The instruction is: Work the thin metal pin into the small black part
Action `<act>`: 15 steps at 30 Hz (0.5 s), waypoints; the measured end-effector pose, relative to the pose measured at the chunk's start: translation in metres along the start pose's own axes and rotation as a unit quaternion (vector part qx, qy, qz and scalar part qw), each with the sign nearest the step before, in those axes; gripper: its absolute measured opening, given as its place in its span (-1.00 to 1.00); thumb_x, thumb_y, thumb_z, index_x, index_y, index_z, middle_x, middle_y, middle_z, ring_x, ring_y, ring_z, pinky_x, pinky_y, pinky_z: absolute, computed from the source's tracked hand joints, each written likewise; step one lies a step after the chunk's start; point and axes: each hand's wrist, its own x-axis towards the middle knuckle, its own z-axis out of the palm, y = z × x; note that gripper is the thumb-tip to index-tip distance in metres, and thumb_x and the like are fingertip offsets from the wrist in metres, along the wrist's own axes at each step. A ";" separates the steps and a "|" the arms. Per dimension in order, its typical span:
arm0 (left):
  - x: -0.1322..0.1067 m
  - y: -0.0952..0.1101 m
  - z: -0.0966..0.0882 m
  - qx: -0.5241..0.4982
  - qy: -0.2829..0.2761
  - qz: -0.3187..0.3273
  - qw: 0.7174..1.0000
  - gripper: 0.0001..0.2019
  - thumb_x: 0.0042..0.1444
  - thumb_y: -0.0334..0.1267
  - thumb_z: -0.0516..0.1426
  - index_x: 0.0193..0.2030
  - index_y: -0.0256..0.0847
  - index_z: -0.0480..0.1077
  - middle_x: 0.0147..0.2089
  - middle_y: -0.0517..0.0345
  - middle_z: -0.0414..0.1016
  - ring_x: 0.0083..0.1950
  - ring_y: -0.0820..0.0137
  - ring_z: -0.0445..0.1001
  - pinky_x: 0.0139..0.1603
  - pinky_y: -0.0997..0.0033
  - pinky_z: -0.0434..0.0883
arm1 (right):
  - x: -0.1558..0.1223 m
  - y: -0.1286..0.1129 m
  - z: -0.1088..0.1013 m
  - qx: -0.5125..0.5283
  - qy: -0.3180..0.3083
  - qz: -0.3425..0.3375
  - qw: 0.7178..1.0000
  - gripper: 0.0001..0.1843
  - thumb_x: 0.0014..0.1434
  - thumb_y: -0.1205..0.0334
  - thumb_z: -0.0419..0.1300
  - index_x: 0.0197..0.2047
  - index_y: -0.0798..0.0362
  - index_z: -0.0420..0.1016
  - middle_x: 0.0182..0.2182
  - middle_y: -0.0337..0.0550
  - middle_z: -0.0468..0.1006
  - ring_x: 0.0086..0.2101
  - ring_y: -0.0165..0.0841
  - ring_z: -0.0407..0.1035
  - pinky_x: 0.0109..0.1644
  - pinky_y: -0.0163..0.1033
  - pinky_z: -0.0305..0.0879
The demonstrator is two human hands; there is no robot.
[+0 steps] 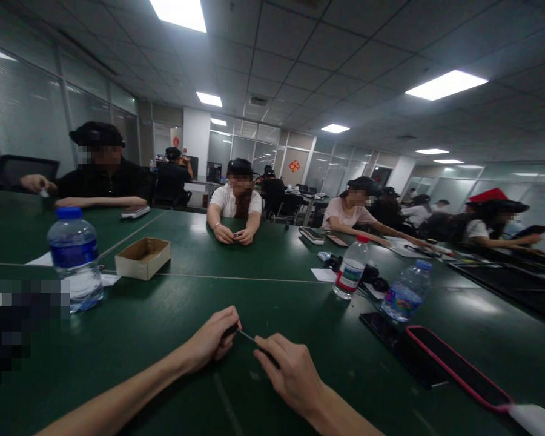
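My left hand (210, 340) and my right hand (287, 370) rest close together on the green table (272, 303), near its front edge. Between their pinched fingertips runs a thin, pale, wire-like piece (246, 336). The left fingers also close on a small dark part at its end. I cannot make out what the small part is. Both hands have their fingers curled shut around this item.
A blue-capped water bottle (75, 257) stands at the left beside a small open cardboard box (143, 257). Two more bottles (350, 266) (406, 290) stand to the right, with two phones (454, 366) lying near them. Several people sit round the table's far side.
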 end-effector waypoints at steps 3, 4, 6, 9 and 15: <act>0.000 0.001 0.000 0.003 -0.001 0.001 1.000 -0.70 0.24 0.04 0.01 -0.29 -0.18 0.24 -0.65 0.41 0.04 -0.70 0.59 -0.05 -0.70 0.58 -0.13 | 0.000 -0.002 -0.001 0.003 -0.002 0.003 1.000 -0.74 0.36 0.25 0.06 0.05 0.09 0.46 -0.25 -0.07 0.56 -0.32 -0.36 0.47 -0.31 -0.32 0.38; 0.000 0.001 0.000 0.003 -0.003 0.001 1.000 -0.70 0.24 0.03 0.01 -0.29 -0.18 0.24 -0.65 0.41 0.04 -0.70 0.59 -0.05 -0.70 0.58 -0.12 | 0.001 -0.002 -0.002 0.005 -0.003 0.004 1.000 -0.74 0.36 0.25 0.06 0.05 0.09 0.46 -0.24 -0.07 0.56 -0.32 -0.36 0.47 -0.31 -0.32 0.38; 0.000 0.001 0.000 0.004 -0.006 -0.002 1.000 -0.70 0.24 0.03 0.01 -0.28 -0.18 0.24 -0.64 0.41 0.06 -0.70 0.59 -0.04 -0.70 0.58 -0.12 | 0.001 -0.003 -0.003 0.006 -0.005 0.007 1.000 -0.74 0.35 0.26 0.07 0.05 0.08 0.46 -0.23 -0.07 0.56 -0.32 -0.37 0.47 -0.31 -0.34 0.38; -0.001 0.002 0.000 0.006 -0.006 -0.001 1.000 -0.69 0.22 0.05 0.02 -0.29 -0.18 0.24 -0.64 0.41 0.05 -0.70 0.59 -0.05 -0.69 0.58 -0.14 | 0.001 -0.003 -0.003 0.006 -0.003 0.008 1.000 -0.74 0.35 0.26 0.08 0.04 0.09 0.47 -0.23 -0.07 0.56 -0.32 -0.37 0.47 -0.30 -0.34 0.40; -0.001 0.002 -0.001 0.012 -0.005 -0.006 1.000 -0.67 0.21 0.08 0.03 -0.28 -0.18 0.24 -0.64 0.42 0.04 -0.70 0.59 -0.06 -0.68 0.58 -0.14 | 0.002 -0.004 -0.005 0.007 -0.008 0.009 1.000 -0.75 0.35 0.25 0.08 0.04 0.09 0.47 -0.24 -0.07 0.56 -0.32 -0.37 0.47 -0.31 -0.34 0.41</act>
